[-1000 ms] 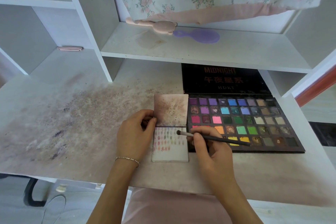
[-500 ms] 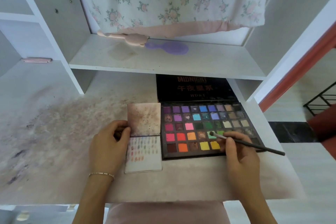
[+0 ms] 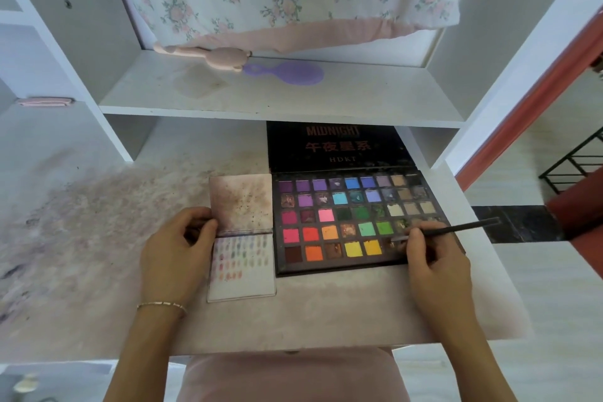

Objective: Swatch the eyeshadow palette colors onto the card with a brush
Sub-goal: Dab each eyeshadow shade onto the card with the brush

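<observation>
- Palette lies open on the desk, lid propped back under the shelf, pans facing up; this keeps every colour within reach of the working hand.
- Card sits just left of the palette, edges touching or nearly so. Short travel from pan to card is the likely reason.
- Card carries rows of small swatches on its upper part; lower part is bare. Judgement: task is partly done, with room left for more rows.
- A stained flap is folded up behind the card, out of the swatching area.
- Left hand rests at the card's left edge, thumb and fingers curled onto the flap's edge near the fold, apparently pinning it so it does not slide under brush strokes.
- Right hand pinches the brush low on the handle, pencil-style, for control of the tip.
- Brush tip is down at the lower-right pans, beside the yellow ones; exact pan cannot be told, the fingers partly cover it.
- Step in hand, as judged: loading pigment before carrying it to the card.
</observation>
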`<state>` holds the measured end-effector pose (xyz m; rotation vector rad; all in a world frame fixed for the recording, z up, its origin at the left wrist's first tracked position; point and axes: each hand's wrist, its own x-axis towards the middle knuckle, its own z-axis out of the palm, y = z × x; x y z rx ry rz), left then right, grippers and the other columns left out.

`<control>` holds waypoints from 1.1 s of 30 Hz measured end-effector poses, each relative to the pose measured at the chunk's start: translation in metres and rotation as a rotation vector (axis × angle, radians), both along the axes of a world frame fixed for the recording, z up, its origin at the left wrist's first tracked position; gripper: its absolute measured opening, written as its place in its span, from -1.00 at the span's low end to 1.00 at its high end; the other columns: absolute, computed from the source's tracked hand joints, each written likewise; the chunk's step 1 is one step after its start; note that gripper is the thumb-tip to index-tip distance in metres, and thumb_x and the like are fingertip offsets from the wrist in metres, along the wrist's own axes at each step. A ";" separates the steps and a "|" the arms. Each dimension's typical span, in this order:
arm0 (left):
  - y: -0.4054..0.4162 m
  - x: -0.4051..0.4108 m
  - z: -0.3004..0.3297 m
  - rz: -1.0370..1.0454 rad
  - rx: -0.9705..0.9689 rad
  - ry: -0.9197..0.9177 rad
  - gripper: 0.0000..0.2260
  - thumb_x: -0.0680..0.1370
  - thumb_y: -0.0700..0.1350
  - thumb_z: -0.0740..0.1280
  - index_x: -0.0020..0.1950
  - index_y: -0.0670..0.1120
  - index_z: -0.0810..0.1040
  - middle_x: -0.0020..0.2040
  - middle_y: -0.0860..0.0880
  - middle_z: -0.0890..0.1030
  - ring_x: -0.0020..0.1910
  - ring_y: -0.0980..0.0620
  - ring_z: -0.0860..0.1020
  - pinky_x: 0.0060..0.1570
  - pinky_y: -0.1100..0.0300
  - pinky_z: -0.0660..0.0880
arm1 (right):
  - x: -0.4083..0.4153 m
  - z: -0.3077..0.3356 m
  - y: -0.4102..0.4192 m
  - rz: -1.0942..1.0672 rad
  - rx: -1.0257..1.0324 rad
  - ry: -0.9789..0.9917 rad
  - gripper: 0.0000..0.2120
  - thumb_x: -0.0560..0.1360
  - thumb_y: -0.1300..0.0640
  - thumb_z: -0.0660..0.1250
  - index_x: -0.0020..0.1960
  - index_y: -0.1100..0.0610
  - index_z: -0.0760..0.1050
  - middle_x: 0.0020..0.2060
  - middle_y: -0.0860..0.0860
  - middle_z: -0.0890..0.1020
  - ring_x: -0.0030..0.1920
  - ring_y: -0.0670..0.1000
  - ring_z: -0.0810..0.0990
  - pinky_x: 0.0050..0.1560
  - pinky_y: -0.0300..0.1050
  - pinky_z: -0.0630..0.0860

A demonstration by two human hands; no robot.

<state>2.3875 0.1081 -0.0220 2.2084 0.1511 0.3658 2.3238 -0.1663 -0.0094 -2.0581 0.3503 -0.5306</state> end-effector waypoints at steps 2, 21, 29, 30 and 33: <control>0.000 0.000 0.000 -0.002 0.004 0.004 -0.88 0.45 -0.21 0.35 -0.15 0.03 0.56 -0.31 0.20 0.52 -0.29 0.16 0.49 -0.25 0.27 0.34 | 0.000 0.000 0.000 0.017 -0.021 0.008 -0.72 0.53 0.24 0.20 -0.24 -0.12 0.36 -0.31 -0.20 0.51 -0.21 -0.48 0.46 -0.34 -0.62 0.34; 0.000 -0.002 0.002 -0.020 -0.003 -0.002 -0.86 0.46 -0.24 0.35 -0.15 0.02 0.55 -0.31 0.17 0.52 -0.28 0.14 0.49 -0.26 0.35 0.33 | 0.000 -0.003 0.000 0.039 -0.018 0.013 -0.71 0.53 0.25 0.20 -0.21 -0.13 0.35 -0.28 -0.20 0.50 -0.17 -0.49 0.45 -0.33 -0.61 0.35; 0.000 -0.002 0.001 -0.028 0.005 -0.016 -0.87 0.46 -0.24 0.35 -0.14 0.00 0.56 -0.30 0.16 0.52 -0.27 0.20 0.47 -0.26 0.30 0.34 | 0.000 0.002 0.007 0.049 0.033 -0.029 -0.72 0.53 0.25 0.19 -0.23 -0.10 0.37 -0.29 -0.19 0.52 -0.16 -0.45 0.49 -0.34 -0.58 0.38; -0.001 -0.002 0.001 -0.031 0.005 -0.017 -0.87 0.46 -0.24 0.35 -0.14 0.00 0.56 -0.30 0.16 0.52 -0.27 0.21 0.47 -0.26 0.31 0.34 | 0.000 0.002 0.011 0.065 0.051 -0.026 -0.73 0.53 0.24 0.19 -0.23 -0.10 0.37 -0.29 -0.18 0.54 -0.17 -0.41 0.51 -0.34 -0.56 0.39; -0.002 -0.001 0.000 -0.035 0.007 -0.018 -0.87 0.46 -0.24 0.35 -0.14 0.01 0.56 -0.31 0.15 0.53 -0.27 0.21 0.48 -0.26 0.33 0.34 | 0.001 0.002 0.024 0.113 0.081 -0.043 -0.71 0.52 0.28 0.21 -0.23 -0.09 0.40 -0.39 -0.13 0.55 -0.25 -0.31 0.54 -0.36 -0.51 0.41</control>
